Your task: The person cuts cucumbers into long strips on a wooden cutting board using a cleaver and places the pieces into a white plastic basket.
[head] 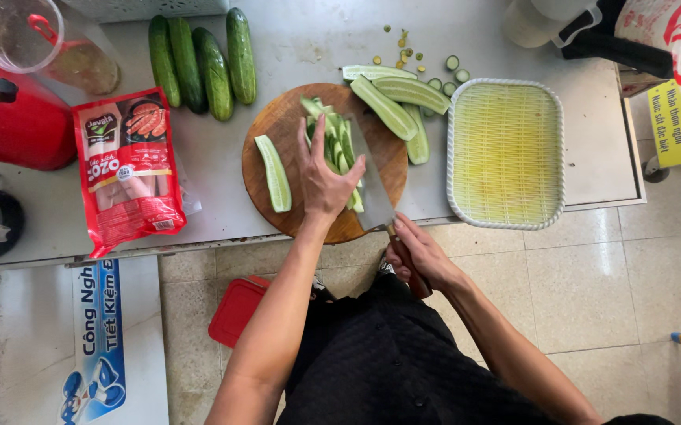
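At frame centre, the left hand [325, 177] presses flat on cucumber strips [339, 149] on the round board [277, 126] while the right hand [418, 253] grips the cleaver [372, 193]; halved pieces [399, 98] lie cut, four whole cucumbers [203, 63] upper left remain uncut.

Pale green cucumber strips [339, 149] on a brown round board [277, 126], beside a white-rimmed yellow woven tray [506, 212].
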